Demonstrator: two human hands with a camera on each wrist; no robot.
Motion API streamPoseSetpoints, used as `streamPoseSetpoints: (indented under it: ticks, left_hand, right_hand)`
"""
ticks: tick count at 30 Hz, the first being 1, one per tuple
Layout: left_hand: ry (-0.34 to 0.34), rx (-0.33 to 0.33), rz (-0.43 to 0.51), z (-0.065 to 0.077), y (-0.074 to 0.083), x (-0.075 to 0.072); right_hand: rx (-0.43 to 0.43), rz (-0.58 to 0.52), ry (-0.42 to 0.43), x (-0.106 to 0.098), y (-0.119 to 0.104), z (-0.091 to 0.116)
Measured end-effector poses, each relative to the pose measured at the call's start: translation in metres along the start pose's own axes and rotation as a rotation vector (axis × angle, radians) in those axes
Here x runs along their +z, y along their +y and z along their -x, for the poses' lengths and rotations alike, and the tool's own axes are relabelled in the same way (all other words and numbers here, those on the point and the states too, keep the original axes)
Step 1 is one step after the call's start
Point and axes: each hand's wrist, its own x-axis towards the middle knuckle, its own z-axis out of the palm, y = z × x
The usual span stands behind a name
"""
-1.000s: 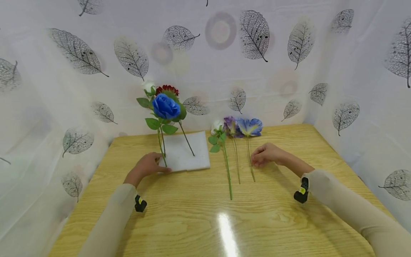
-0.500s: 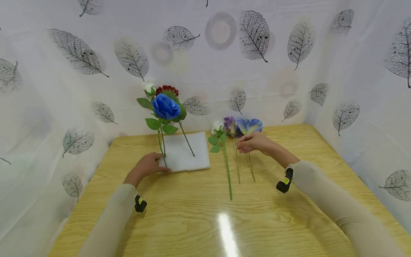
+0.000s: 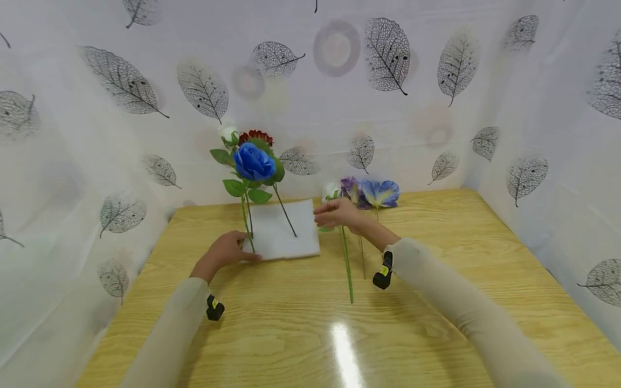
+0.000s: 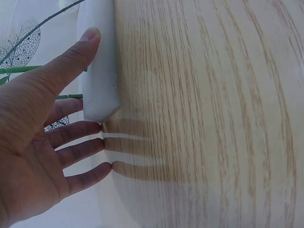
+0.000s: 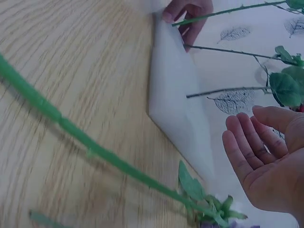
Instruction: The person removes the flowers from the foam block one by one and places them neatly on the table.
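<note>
A white foam board lies on the table with the stems of a blue rose, a white rose and a red flower standing in it. My left hand holds its near left corner. In the left wrist view the thumb lies along the foam and the other fingertips reach its side and the table. My right hand is raised just right of the board, fingers spread loosely, holding nothing. It partly hides a lying white rose.
Right of the board, a purple flower and a blue-violet flower lie beside the white rose, stems toward me. A leaf-print curtain hangs behind the wooden table.
My right hand has moved left from the blue-violet flower's stem, over the lying flowers, to the foam board's right edge. The left hand has stayed on the board.
</note>
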Motion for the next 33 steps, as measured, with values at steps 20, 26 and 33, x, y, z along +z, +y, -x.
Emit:
streamPoseSetpoints:
  ticks: [20, 26, 33]
  left_hand:
    - [-0.003, -0.010, 0.018, 0.002, 0.003, 0.000]
    - [0.000, -0.011, 0.019, 0.003, 0.004, -0.001]
    - [-0.002, -0.011, 0.018, 0.003, 0.004, -0.001]
  right_hand:
    - [-0.002, 0.053, 0.056, 0.064, -0.004, -0.036]
    - [0.015, 0.079, 0.069, 0.071, -0.002, -0.041]
    - [0.042, 0.106, 0.073, 0.076, 0.004, -0.046]
